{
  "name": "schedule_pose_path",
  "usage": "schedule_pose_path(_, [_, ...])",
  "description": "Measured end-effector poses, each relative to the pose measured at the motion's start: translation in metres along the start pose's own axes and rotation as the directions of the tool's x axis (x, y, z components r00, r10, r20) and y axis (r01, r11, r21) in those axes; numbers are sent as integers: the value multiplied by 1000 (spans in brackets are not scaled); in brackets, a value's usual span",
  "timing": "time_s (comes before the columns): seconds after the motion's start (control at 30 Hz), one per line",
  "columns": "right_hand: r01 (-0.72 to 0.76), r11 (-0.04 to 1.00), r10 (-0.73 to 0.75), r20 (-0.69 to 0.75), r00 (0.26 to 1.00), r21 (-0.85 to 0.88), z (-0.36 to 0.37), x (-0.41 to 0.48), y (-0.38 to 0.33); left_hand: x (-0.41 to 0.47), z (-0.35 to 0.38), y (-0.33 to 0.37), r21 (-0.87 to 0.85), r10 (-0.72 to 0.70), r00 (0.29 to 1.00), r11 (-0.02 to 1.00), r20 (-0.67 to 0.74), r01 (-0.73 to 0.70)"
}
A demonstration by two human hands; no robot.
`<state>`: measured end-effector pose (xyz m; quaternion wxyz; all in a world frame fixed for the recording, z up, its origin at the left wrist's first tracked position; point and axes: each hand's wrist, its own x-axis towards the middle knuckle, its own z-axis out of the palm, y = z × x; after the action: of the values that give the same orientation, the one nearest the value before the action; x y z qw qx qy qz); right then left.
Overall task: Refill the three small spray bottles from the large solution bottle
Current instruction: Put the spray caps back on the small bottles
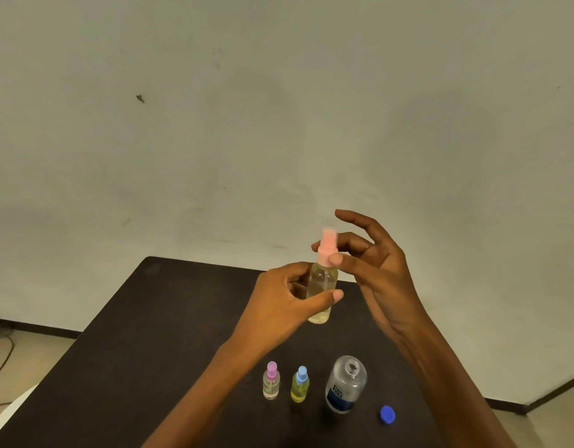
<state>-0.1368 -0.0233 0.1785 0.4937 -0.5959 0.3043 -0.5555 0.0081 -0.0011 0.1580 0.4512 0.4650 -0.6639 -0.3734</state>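
**Surface** (133,367): dark, and carries all stock not in hand. Its near edge is cut off by the frame.

**Hands:** The left hand (279,305) holds the pink-topped spray bottle (322,282) upright, raised well above the surface, with fingers (298,269) and thumb wrapped round its clear body. The right hand (379,273) pinches the pink spray head between thumb and one finger, the other fingers spread free.

**Large solution bottle** (345,384): stands near the front with its neck open.

**Purple-topped bottle** (271,381) and **blue-topped bottle** (300,384): stand side by side to its left, apart, both with tops on.

**Blue cap** (387,414): lies just beside the large bottle, to its right.

**Step in hand (judged):** the spray head is being turned on the held bottle (off for filling or back on afterwards cannot be settled).

**Next move:** calls for a firm left grip, the bottle kept upright, and a twist from the right fingertips alone.

**Not determinable:**
- The pink head is blurred.
- The thread is hidden.
- The large bottle's label and liquid level are unreadable.
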Motion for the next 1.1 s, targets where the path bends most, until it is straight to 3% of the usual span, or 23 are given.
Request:
schedule_pose_path(0.27, [28,994,-34,-52,998,-110,4,2,4,-2,1,3,9,10,1000,1000,9,-10])
schedule_pose_path(0.43, [-11,1000,11,10,1000,-17,1,-1,3,-1,0,1,-6,9,1000,1000,-10,-9])
schedule_pose_path(0.8, [7,994,-11,-31,999,-109,3,0,3,-2,0,3,-11,10,1000,1000,6,-10])
schedule_pose_path(0.97, [-26,1000,26,27,999,-3,3,-2,3,-2,0,1,-13,4,1000,1000,-7,-4])
schedule_pose_path(1.1, [-13,1000,13,11,1000,-22,3,-2,0,-2,0,1,-8,-11,1000,1000,-9,11])
